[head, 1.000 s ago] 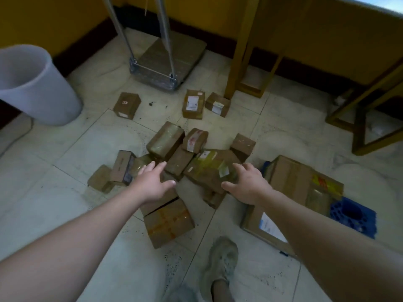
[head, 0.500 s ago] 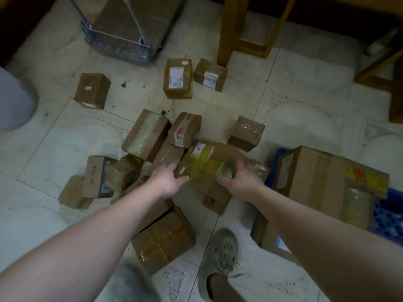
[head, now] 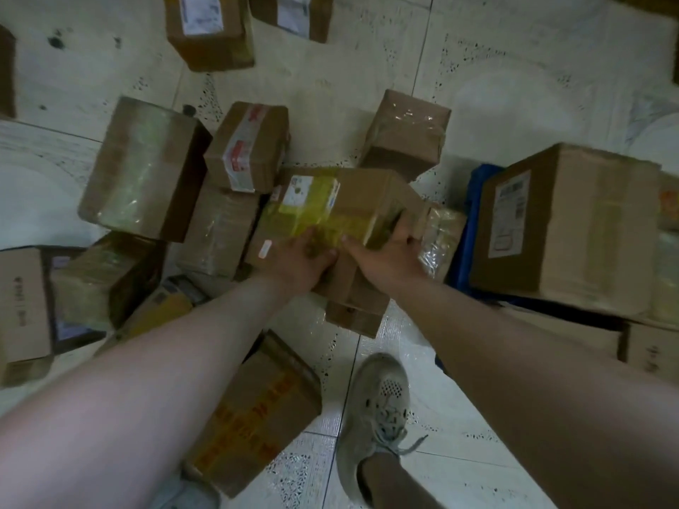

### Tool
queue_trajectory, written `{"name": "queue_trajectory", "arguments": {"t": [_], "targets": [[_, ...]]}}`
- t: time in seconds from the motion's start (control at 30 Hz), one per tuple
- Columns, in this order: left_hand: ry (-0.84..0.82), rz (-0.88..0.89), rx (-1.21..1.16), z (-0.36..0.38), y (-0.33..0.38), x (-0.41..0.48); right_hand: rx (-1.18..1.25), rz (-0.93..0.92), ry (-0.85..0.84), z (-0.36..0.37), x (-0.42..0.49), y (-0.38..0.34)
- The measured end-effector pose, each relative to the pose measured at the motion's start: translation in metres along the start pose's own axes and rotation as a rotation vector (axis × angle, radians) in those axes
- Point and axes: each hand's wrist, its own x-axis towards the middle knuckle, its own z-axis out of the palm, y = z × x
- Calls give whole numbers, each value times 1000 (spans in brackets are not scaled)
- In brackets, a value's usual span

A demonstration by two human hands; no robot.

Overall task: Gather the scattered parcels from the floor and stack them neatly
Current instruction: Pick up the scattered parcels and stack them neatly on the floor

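Note:
Several brown cardboard parcels lie scattered on the tiled floor. In the middle sits a parcel wrapped in yellow tape (head: 341, 207). My left hand (head: 297, 262) grips its near left edge, and my right hand (head: 389, 251) grips its near right side, fingers curled round the corner. It rests on other parcels: a flat box (head: 352, 299) shows beneath it. Around it lie a large taped box (head: 139, 167), a box with red and white tape (head: 246, 145), and a small taped box (head: 404, 134).
A big box (head: 566, 229) stands at the right on a blue crate (head: 466, 233). A box with orange print (head: 253, 413) lies near my left arm. My shoe (head: 378, 413) stands on the tiles below the pile. More parcels lie at the top edge (head: 209, 27).
The view has dropped closer to the floor. Both hands have moved from hovering above the pile onto the yellow-taped parcel and now grip it.

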Motion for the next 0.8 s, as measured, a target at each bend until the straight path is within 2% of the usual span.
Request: {"name": "queue_trajectory", "arguments": {"t": [0.17,0.33,0.57,0.63,0.8], "targets": [[-21,6,-12,2,-2,1,160,37,20,-2,0,5],[-18,-46,-84,-24,1,-25,203,74,47,-31,-31,-5],[249,-191,-252,-102,21,-104,327,-13,31,-115,-108,-32],[289,-147,-354,-123,29,-134,361,-47,12,-137,-134,-42],[228,20,-650,-159,56,-209,474,-87,67,-171,-198,-63]]}}
